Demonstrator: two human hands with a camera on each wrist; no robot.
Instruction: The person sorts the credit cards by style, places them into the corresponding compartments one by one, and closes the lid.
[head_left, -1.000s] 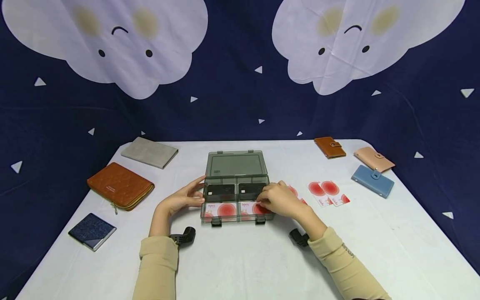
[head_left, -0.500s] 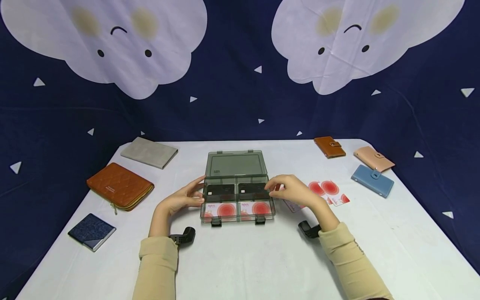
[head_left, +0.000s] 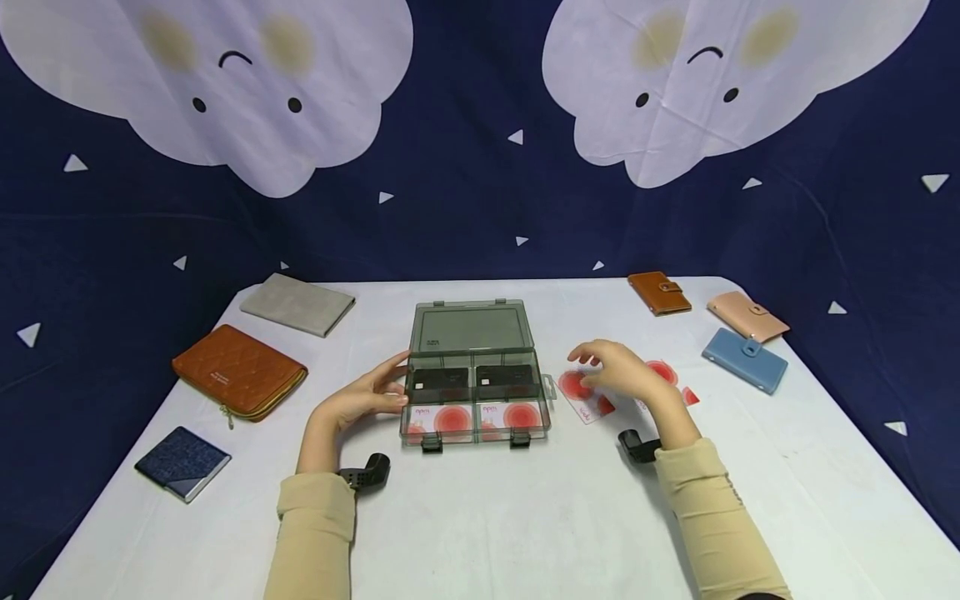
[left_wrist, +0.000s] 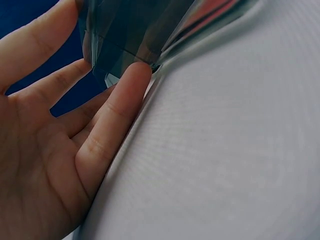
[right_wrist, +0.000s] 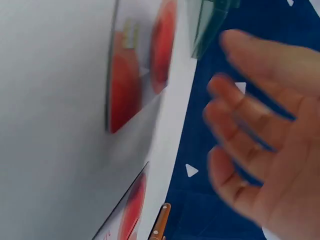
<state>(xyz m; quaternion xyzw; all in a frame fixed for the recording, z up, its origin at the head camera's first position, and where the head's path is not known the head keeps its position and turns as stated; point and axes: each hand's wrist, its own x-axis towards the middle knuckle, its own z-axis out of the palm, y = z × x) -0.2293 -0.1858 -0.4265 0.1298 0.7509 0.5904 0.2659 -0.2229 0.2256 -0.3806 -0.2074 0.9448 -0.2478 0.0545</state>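
Note:
A translucent grey-green box (head_left: pixel 476 437) stands mid-table, its lid (head_left: pixel 472 327) tipped back. Black chip cards (head_left: pixel 450 379) occupy both rear compartments, and red-and-white cards (head_left: pixel 453 418) both front ones. My left hand (head_left: pixel 360 400) touches the box's left wall, its fingers (left_wrist: pixel 107 120) mostly straight. To the right of the box, my right hand (head_left: pixel 624 371) hovers with loosely bent fingers and nothing in them. A red-and-white card (head_left: pixel 588 402) lies below its fingertips. More such cards (head_left: pixel 663 372) lie farther right, partly hidden by the hand.
On the left lie a grey wallet (head_left: pixel 298 305), a brown zip wallet (head_left: pixel 240 372) and a dark blue card holder (head_left: pixel 183 463). Brown (head_left: pixel 659 293), pink (head_left: pixel 747 317) and blue (head_left: pixel 745 360) snap wallets lie at the right. A dark cloth (head_left: pixel 465 225) hangs behind the table.
My right hand has moved from the box's front right compartment out to the right, over the loose cards, and its fingers have spread. My left hand has stayed on the box.

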